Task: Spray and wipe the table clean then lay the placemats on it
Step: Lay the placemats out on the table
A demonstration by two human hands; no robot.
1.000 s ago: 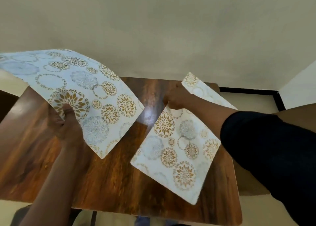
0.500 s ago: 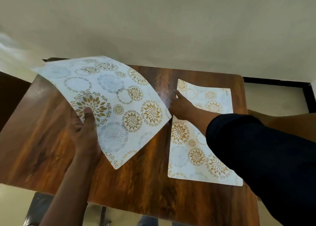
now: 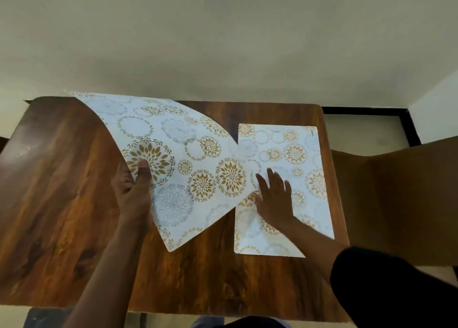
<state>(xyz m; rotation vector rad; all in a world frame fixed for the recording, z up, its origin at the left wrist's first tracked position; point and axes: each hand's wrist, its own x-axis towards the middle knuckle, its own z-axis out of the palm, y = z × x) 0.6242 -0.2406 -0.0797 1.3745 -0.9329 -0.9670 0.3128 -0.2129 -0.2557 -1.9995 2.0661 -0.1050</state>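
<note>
1. Small print runs along the far right corner of the flat placemat [image 3: 292,154], too small to read.
2. Both mats are thin, white, flexible sheets patterned with gold and grey floral circles; the table [image 3: 62,203] is glossy dark wood with rounded corners.
3. The right hand [image 3: 275,196] lies open, fingers spread, palm down on the flat placemat.
4. The left hand [image 3: 133,191] pinches the curled placemat [image 3: 178,154], thumb on top, its near corner lifted.
5. Bare wood lies left of the left hand.

The table [image 3: 62,203] is glossy, dark wood-grain, smooth with pale smears near its left edge. Both placemats, flat [image 3: 297,154] and bent [image 3: 173,134], look like thin, flexible, smooth, matt printed plastic.
</note>
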